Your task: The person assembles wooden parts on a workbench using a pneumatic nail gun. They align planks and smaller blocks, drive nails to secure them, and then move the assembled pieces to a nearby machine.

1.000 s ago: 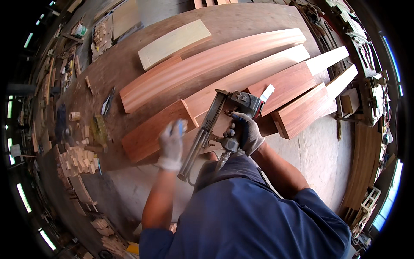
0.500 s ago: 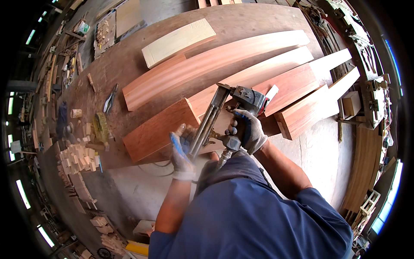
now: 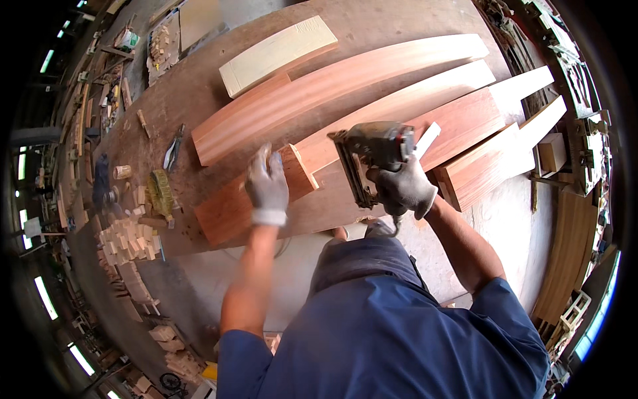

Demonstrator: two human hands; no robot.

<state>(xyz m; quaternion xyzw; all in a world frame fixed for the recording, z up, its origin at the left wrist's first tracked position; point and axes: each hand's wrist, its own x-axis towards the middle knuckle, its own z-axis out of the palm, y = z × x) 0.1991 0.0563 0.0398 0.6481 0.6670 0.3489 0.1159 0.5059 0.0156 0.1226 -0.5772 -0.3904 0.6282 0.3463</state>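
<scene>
My right hand (image 3: 407,186), in a grey work glove, is closed round the handle of a pneumatic nail gun (image 3: 379,143). The gun is raised above the table, a little right of the middle, with its slim magazine on the left side and a hose fitting below the hand. My left hand (image 3: 268,183), also gloved, is over a reddish wooden beam (image 3: 226,213). Its fingers are stretched out and slightly blurred, with nothing visible in them; whether they touch the wood I cannot tell. Long curved timber pieces (image 3: 345,80) lie beyond both hands.
A pale board (image 3: 279,56) lies at the back of the large worktable (image 3: 399,20). Pliers (image 3: 174,147), a yellowish plastic bottle (image 3: 160,193) and a pile of small wood blocks (image 3: 129,239) are at the left. More stepped reddish beams (image 3: 482,169) lie at the right.
My left hand has left the nail gun's magazine and moved forward over the reddish beam. My right hand has turned the nail gun, so its magazine no longer slants toward my left hand.
</scene>
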